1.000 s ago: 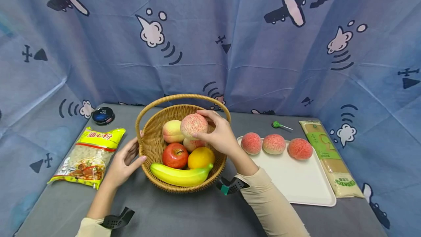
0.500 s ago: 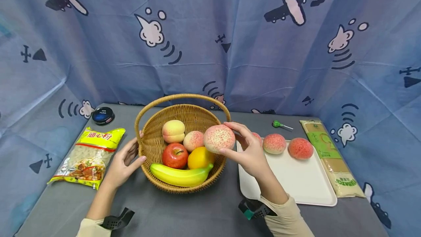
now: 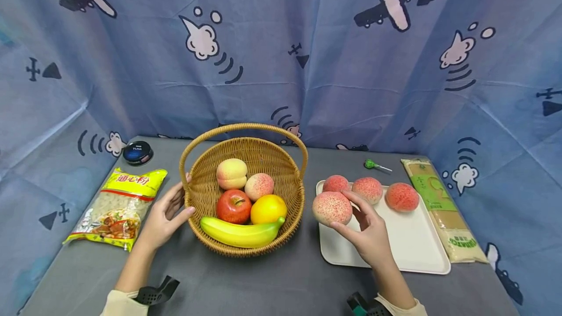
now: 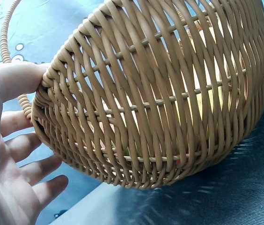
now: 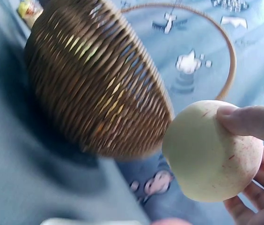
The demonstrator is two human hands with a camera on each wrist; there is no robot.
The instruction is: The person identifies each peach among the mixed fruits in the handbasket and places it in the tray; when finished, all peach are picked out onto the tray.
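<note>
The wicker basket (image 3: pixel 281 165) stands upright in the middle of the head view, its arched handle raised. My left hand (image 3: pixel 162 221) holds its left rim, thumb on the rim and index finger by the handle's foot in the left wrist view. Inside lie a yellow peach (image 3: pixel 231 174), a pink peach (image 3: pixel 259 187), a red apple (image 3: pixel 233 207), an orange (image 3: pixel 269 210) and a banana (image 3: pixel 242 233). My right hand (image 3: pixel 372 235) pinches a pale, red-speckled peach (image 3: pixel 332 207) between thumb and fingers, over the left part of the white tray (image 3: pixel 395 247).
Three pinkish-red peaches (image 3: pixel 401 197) line the tray's back edge. Right of it lies a long noodle pack (image 3: pixel 443 213), with a green lollipop (image 3: pixel 371 164) behind. A yellow pasta bag (image 3: pixel 118 208) and a round dark tin (image 3: pixel 138 153) sit at the left. A patterned curtain (image 3: pixel 263 62) hangs behind.
My right hand has carried the speckled peach out of the basket to the right, over the tray. My left hand stays at the basket's rim.
</note>
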